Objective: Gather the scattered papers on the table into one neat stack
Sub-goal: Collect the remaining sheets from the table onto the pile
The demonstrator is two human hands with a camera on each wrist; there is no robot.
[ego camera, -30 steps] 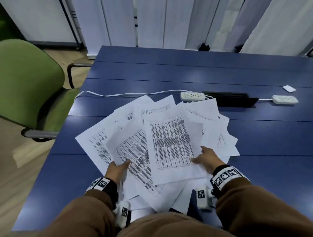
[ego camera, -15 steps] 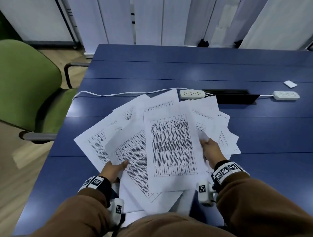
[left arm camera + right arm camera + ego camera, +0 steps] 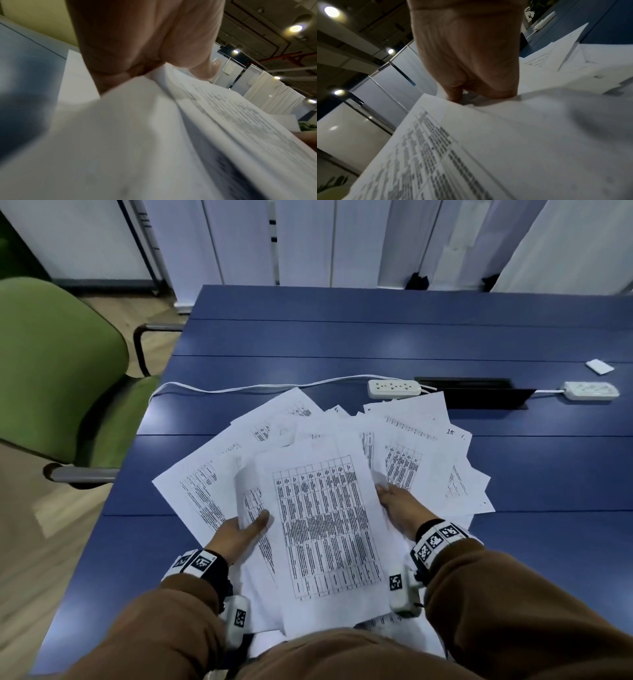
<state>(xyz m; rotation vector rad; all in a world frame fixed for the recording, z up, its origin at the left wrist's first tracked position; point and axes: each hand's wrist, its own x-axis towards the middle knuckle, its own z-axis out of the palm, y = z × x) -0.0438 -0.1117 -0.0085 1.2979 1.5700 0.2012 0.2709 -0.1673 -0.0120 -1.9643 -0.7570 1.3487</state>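
Note:
White printed papers [image 3: 428, 460] lie fanned out across the near part of the blue table [image 3: 342, 337]. A sheet with a dense table [image 3: 325, 525] tops a rough bundle in the middle. My left hand [image 3: 245, 530] grips the bundle's left edge, its thumb on top and the fingers underneath. In the left wrist view that left hand [image 3: 171, 65] closes over the curled paper edge [image 3: 154, 94]. My right hand [image 3: 397, 505] holds the bundle's right edge, its fingertips hidden under the sheet. In the right wrist view the right hand [image 3: 462, 93] pinches the papers [image 3: 505, 135].
Behind the papers lie a white power strip [image 3: 394, 389] with its cord and a black cable box [image 3: 479, 395]. A second strip [image 3: 591, 390] and a small white card [image 3: 599, 367] sit at far right. A green chair [image 3: 58, 371] stands left of the table.
The slanted sheet on the left has been pulled under the top sheet. My left hand went from lying on it to gripping the bundle's edge; my right hand slid up the right edge.

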